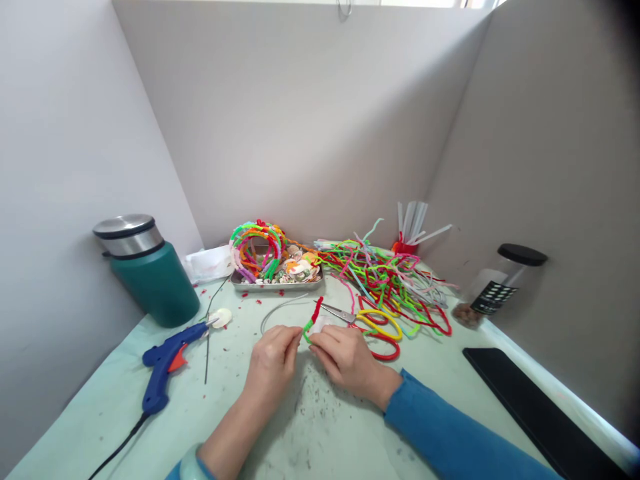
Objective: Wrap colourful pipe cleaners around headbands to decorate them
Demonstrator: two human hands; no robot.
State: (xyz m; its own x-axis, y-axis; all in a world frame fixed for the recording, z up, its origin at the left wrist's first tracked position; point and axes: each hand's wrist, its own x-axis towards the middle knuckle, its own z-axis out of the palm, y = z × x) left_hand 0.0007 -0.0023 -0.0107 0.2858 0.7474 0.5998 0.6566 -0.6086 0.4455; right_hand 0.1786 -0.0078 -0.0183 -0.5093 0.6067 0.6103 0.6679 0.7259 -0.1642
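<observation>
Both hands' fingers (293,337) pinched on pipe cleaner (311,323)

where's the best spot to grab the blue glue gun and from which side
Probably the glue gun by its handle, the lower blue part angling toward the near table edge at the cord end. Come from above on the near left: the nozzle points right toward a white disc, and the left hand is closest.

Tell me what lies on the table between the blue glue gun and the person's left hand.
In the head view, a thin dark wire lies between the blue glue gun and the left hand, amid small red and dark scraps.
</observation>
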